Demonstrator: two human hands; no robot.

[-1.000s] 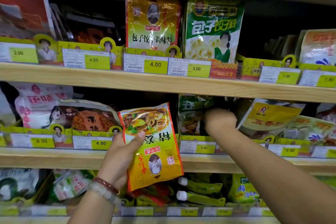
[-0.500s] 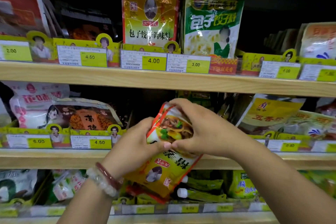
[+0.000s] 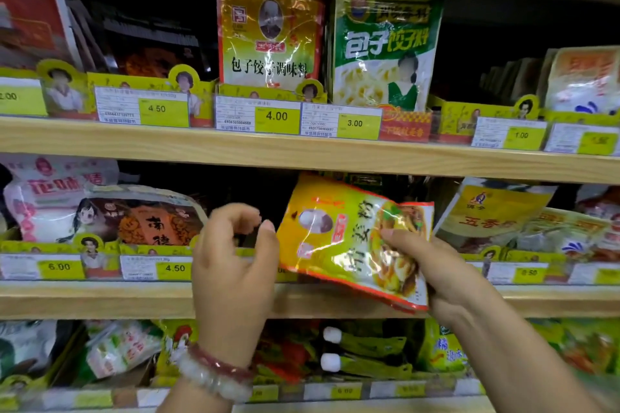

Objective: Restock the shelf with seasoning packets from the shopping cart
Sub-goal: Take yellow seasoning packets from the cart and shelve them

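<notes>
On the upper shelf, the yellow packet (image 3: 270,33) read 包子饺子调味料 and the green packet (image 3: 385,43) 包子饺子料. Price tags below showed 4.50 (image 3: 156,108), 4.00 (image 3: 276,116), 3.00 (image 3: 354,123) and 1.00 (image 3: 521,135) (middle shelf: 6.00 (image 3: 59,266), 4.50 (image 3: 174,268)).

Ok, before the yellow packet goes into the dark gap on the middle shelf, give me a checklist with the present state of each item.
1. Packet held firmly: ok. The right hand grips the yellow seasoning packet at its right end, thumb on the front.
2. Left hand out of the way: ok. The left hand holds nothing, fingers loosely curled, just left of the packet.
3. Slot open: ok. The dark gap on the middle shelf shows no packet at its front.
4. Packet upright: not ok. It lies sideways and tilted.
5. Price tag matches the product: cannot tell. The hands cover the tag below the gap.
</notes>
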